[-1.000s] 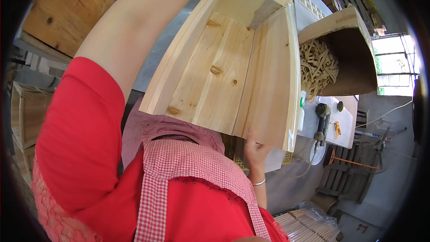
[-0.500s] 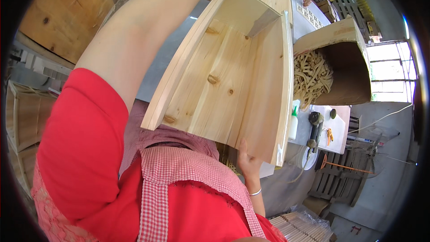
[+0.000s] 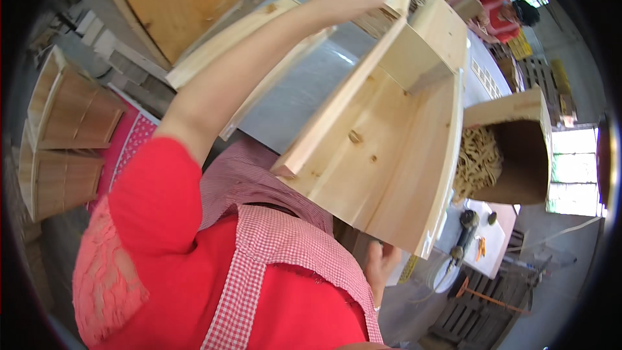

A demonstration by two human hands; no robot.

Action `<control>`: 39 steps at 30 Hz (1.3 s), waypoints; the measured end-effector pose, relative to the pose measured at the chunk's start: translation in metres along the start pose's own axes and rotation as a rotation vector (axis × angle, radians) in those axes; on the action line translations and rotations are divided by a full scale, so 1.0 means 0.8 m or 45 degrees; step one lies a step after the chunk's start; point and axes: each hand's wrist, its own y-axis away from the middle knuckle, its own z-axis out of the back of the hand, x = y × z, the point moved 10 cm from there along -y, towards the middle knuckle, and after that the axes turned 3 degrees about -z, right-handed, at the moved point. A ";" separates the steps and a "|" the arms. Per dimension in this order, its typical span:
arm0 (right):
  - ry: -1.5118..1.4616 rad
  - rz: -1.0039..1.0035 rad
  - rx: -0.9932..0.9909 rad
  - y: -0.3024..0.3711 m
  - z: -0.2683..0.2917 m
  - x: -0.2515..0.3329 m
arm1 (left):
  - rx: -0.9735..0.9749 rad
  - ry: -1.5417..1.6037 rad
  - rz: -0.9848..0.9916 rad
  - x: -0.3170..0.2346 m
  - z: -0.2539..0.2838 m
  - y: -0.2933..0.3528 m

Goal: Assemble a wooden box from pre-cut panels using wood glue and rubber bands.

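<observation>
An open-topped wooden box (image 3: pixel 363 162) of pale knotty pine lies in front of me, its near end without a wall. A white strip runs along the top of its right side. My left hand (image 3: pixel 350 1) is off the box, fingers outstretched, over a stack of pale wooden pieces (image 3: pixel 379 21) beyond its far left corner. I cannot tell whether it touches them. At the box's near edge is my right hand (image 3: pixel 381 266), thumb up below the rim. Its fingers are partly hidden, so its grip is unclear.
A cardboard carton (image 3: pixel 518 155) spilling pale curled strips stands to the right. Beyond it are a dark power tool (image 3: pixel 465 233) and a white bucket (image 3: pixel 440 275). Long boards (image 3: pixel 278 65) lie left on the grey table (image 3: pixel 311 84). A co-worker (image 3: pixel 495 10) is at the far right.
My left hand has let go of the box's far left corner and moved over the stack. My right thumb has come off the box's inside. The view has swung left.
</observation>
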 end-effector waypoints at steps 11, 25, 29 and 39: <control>0.236 0.393 -0.399 -0.066 0.085 0.062 | -1.114 1.369 1.171 0.179 0.172 0.521; 0.335 0.726 -0.422 -0.034 0.100 0.189 | -0.934 1.257 0.503 0.066 0.166 0.291; 0.438 1.041 -0.385 -0.005 0.060 0.277 | -0.802 0.675 0.107 -0.079 0.160 0.264; 1.714 1.682 -0.159 0.047 -0.143 0.472 | -0.008 -0.972 -1.203 -0.343 -0.023 0.271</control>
